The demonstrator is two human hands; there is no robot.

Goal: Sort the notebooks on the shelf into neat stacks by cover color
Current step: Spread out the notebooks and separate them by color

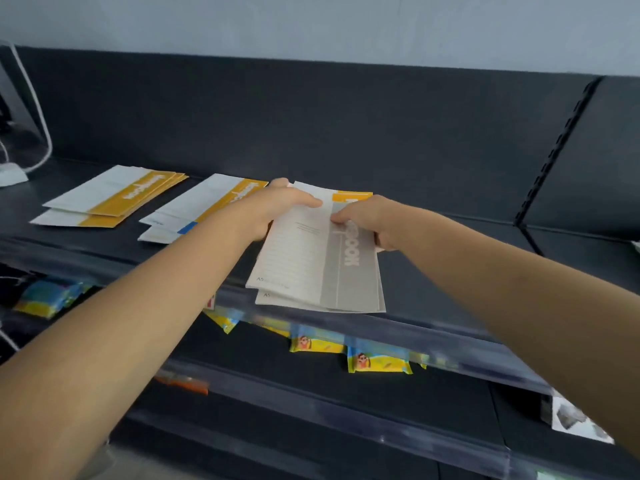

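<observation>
Both of my hands hold a small pile of grey-covered notebooks [318, 265] over the front part of the dark shelf [450, 271]. My left hand [277, 209] grips the pile's left edge, thumb on top. My right hand [367, 220] pinches its right side near the far end. A yellow-covered notebook [351, 195] peeks out beneath the far end of the grey ones. To the left lies a stack of yellow-and-white notebooks [114, 197]. Between it and my hands sits a mixed pile [194, 209] with a yellow cover on top and a blue one lower down.
A lower shelf holds several yellow-and-blue snack packets [377, 362]. A clear plastic rail [433, 330] runs along the shelf's front edge. A white cable and plug [14, 173] lie at the far left. A slotted upright [554, 150] divides the shelf at right.
</observation>
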